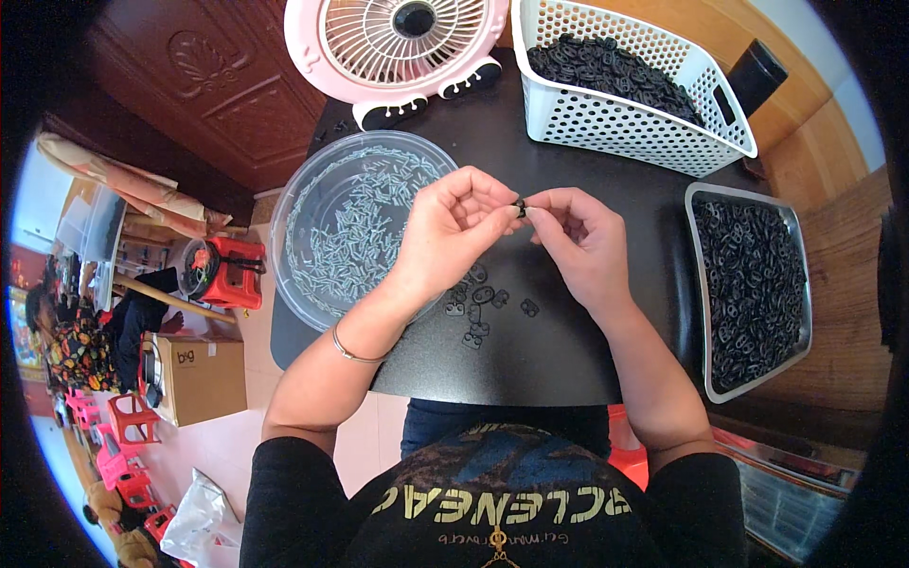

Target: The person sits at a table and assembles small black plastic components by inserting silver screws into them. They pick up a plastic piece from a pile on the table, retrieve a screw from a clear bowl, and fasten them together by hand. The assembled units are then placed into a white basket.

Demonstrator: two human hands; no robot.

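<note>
Over the middle of the dark table, my left hand (pixel 461 220) and my right hand (pixel 579 235) meet, fingertips pinched together on a small black plastic piece (pixel 520 207). Its exact shape is mostly covered by the fingers. Below the hands, several flat black plastic pieces with holes (pixel 478 303) lie loose on the tabletop. Beside my left forearm stands a round clear tub (pixel 284 237) with many small silvery screw-like pins (pixel 346 237) in it; the forearm hides part of its near rim.
A white perforated basket (pixel 625 133) of black pieces stands at the back right. A metal tray (pixel 708 312) heaped with similar pieces lies at the right. At the back is a pink fan (pixel 312 57). Left of the table are a cardboard box (pixel 208 379) and a red stool (pixel 241 275).
</note>
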